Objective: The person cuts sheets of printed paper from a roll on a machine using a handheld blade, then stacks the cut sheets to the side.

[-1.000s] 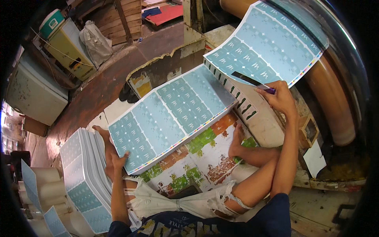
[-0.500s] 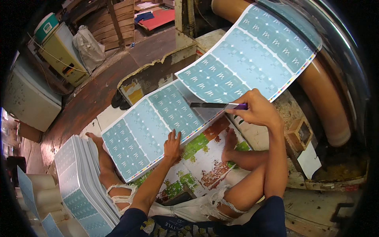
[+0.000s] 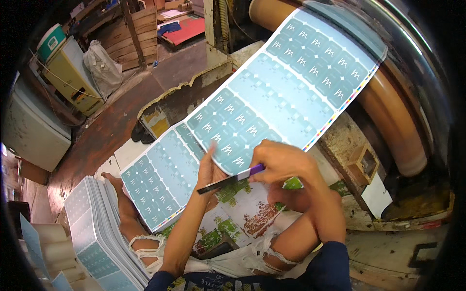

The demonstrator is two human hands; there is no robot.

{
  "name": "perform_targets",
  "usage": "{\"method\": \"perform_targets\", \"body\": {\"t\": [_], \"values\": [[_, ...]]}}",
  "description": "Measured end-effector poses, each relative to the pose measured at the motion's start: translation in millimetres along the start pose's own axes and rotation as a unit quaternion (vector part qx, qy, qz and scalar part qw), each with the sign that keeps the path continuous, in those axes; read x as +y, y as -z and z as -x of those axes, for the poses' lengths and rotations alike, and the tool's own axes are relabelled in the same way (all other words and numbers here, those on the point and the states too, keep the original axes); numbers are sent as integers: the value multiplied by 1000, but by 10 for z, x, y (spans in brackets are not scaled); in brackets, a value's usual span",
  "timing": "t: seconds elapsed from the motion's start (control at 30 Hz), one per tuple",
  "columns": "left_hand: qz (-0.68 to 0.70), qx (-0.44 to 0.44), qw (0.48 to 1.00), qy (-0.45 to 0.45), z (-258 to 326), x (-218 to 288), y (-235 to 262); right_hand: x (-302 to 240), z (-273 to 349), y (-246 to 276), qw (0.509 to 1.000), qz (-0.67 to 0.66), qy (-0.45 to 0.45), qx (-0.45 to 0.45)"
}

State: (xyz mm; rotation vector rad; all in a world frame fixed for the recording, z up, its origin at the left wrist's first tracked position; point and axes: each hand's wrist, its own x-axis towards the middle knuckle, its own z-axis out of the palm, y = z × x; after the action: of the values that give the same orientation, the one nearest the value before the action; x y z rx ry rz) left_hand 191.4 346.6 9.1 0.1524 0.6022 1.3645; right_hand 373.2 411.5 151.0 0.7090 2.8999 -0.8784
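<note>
Since the earlier frame, the sheet's (image 3: 291, 89) free end has slid down and left over the stack (image 3: 158, 167), the left hand (image 3: 206, 167) has gone from the stack's near edge to that free end, and the right hand (image 3: 284, 160) has come lower and further left with the knife (image 3: 228, 181).

In the head view, the sheet slopes from beside the roller (image 3: 398, 136) down over the stack's right part, its lower edge crossing the stack's top; the stack's left end shows uncovered. The right hand is closed round the knife's purple handle, just beside the sheet's lower corner; whether it also pinches paper I cannot tell. The left hand's thumb stands up at the lower edge; how far its fingers wrap the paper I cannot tell.

The blade lies across the left wrist as seen here, so the tip is best turned away from skin and print. I would support the edge lightly, keep the pull even so it does not crease, and line the sheet's edges up with the stack's left end and near edge.
</note>
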Motion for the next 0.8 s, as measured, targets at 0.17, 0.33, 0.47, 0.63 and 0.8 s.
{"method": "perform_targets", "body": {"t": [0.17,0.33,0.47,0.63,0.8], "values": [[-147,93,984,-28,119,7,216,-59,-31,91,982,-123,-32,-143],[-149,107,982,-50,521,87,794,578,120,21,985,-151,-88,13],[-194,97,974,-60,722,225,1072,738,562,187,919,-229,-227,225],[-234,125,962,-64,815,293,877,1519,1003,635,784,-181,-244,541],[-259,154,951,-72,1027,299,1075,1690,1198,678,625,-176,-234,724]]}}
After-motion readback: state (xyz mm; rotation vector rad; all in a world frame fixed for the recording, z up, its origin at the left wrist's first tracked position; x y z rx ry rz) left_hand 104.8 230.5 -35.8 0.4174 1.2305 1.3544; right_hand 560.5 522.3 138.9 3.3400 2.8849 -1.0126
